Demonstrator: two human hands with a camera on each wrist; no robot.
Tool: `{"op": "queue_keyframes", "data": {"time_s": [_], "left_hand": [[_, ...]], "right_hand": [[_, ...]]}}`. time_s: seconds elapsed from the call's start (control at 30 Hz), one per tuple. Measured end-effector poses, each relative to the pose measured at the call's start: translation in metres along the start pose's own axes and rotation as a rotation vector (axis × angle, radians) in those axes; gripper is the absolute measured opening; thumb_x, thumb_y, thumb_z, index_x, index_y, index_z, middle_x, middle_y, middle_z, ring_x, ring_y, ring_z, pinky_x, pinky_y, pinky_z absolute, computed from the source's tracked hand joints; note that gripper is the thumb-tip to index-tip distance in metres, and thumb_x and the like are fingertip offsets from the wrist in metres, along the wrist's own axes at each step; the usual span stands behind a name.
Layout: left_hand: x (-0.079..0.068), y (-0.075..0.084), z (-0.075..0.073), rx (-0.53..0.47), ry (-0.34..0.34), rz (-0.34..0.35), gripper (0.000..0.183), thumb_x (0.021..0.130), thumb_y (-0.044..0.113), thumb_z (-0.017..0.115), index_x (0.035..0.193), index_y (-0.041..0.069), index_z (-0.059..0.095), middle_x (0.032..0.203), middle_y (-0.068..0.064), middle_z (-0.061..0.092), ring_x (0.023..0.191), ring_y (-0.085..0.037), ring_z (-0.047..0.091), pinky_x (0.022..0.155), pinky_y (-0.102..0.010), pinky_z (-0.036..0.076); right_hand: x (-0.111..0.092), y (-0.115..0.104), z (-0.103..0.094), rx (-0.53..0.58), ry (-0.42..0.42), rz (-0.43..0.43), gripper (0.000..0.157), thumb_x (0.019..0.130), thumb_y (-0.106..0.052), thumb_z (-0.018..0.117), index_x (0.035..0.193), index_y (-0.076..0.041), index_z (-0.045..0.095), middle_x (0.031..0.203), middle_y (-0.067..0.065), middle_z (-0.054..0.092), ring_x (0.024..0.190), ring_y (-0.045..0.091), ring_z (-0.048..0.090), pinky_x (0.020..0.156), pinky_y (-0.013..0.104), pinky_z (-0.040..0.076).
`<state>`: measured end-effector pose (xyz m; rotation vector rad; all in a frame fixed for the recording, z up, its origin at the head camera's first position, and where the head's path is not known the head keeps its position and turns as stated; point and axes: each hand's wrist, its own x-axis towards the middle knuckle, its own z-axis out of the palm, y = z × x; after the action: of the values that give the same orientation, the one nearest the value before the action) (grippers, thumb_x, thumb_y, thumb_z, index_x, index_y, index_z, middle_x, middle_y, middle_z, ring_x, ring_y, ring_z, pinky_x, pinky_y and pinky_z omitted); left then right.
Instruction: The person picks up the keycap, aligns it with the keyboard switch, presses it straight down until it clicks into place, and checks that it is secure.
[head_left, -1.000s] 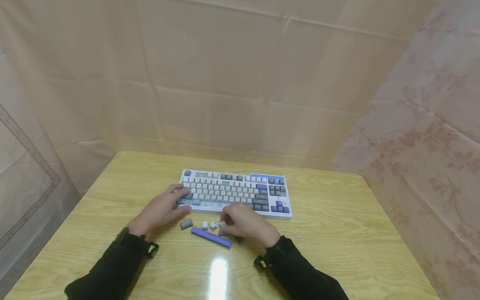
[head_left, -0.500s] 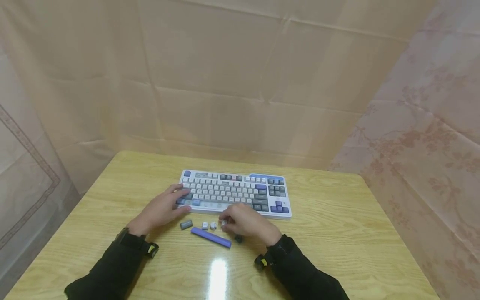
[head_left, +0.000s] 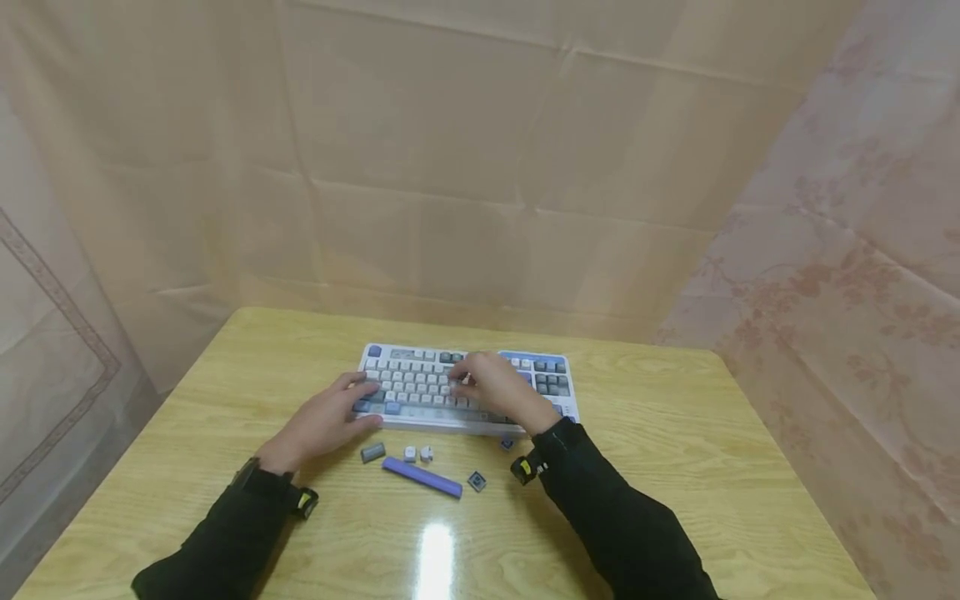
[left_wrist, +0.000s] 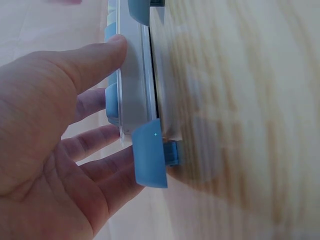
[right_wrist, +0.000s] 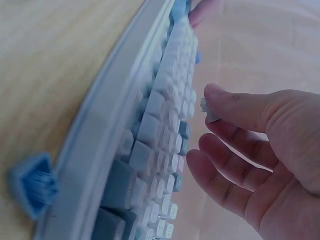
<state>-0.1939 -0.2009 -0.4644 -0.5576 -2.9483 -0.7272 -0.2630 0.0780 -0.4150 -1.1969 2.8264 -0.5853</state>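
A white keyboard (head_left: 450, 424) with white, grey and purple keys lies on the table. My left hand (head_left: 322, 418) rests at its left end, fingers spread over the end keys, thumb (left_wrist: 102, 57) on the front edge. Above the middle keys is my right hand (head_left: 504, 390). In the right wrist view its thumb and index finger pinch a small pale keycap (right_wrist: 212, 117), held apart from the keys below, with the stem side showing; the other fingers are loosely bent. The right part of the keyboard is partly hidden behind this hand.
In front of the keyboard lie a purple spacebar (head_left: 422, 477), a grey wide keycap (head_left: 372, 452), two white keycaps (head_left: 410, 454) and an upturned dark keycap (head_left: 477, 481). Another dark keycap (head_left: 507, 444) sits by the front edge near the right wrist. Cloth (head_left: 420, 208) hangs behind the table.
My right hand has lifted a white keycap from the row of loose ones and moved up and forward over the keyboard, uncovering the dark keycaps. The left hand has stayed in place.
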Motion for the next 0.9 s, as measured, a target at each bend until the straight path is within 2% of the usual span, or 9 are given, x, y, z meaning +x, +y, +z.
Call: {"op": "queue_keyframes", "data": {"time_s": [0.27,0.43,0.63,0.9], "left_hand": [[0.004,-0.001,0.004,0.008,0.020,0.027,0.060,0.087,0.039,0.065,0.135,0.006,0.052,0.141,-0.024,0.040,0.121,-0.039,0.047,0.097,-0.054,0.040],[0.006,0.002,0.004,0.004,0.010,0.023,0.060,0.087,0.039,0.064,0.136,0.006,0.051,0.142,-0.024,0.039,0.121,-0.039,0.048,0.097,-0.053,0.040],[0.007,0.004,0.004,-0.002,0.004,0.015,0.060,0.088,0.039,0.064,0.136,0.007,0.051,0.143,-0.024,0.039,0.122,-0.039,0.046,0.098,-0.053,0.039],[0.008,0.004,0.004,0.001,0.014,0.027,0.060,0.087,0.038,0.064,0.136,0.006,0.051,0.142,-0.025,0.039,0.122,-0.040,0.046,0.098,-0.054,0.038]], "right_hand": [[0.025,0.013,0.005,-0.031,-0.003,0.074,0.022,0.087,-0.014,0.067,0.108,-0.008,0.071,0.102,0.002,0.070,0.094,0.013,0.063,0.082,0.027,0.050],[0.035,0.021,0.010,-0.077,0.013,0.137,0.017,0.085,-0.015,0.069,0.102,-0.010,0.072,0.097,0.000,0.070,0.091,0.012,0.062,0.081,0.027,0.049],[0.039,0.025,0.014,-0.088,0.017,0.182,0.015,0.086,-0.014,0.069,0.100,-0.012,0.074,0.097,-0.001,0.071,0.092,0.012,0.063,0.083,0.026,0.049],[0.038,0.024,0.014,-0.054,0.043,0.192,0.016,0.085,-0.016,0.069,0.100,-0.013,0.075,0.098,-0.001,0.072,0.093,0.011,0.064,0.083,0.026,0.049]]}}
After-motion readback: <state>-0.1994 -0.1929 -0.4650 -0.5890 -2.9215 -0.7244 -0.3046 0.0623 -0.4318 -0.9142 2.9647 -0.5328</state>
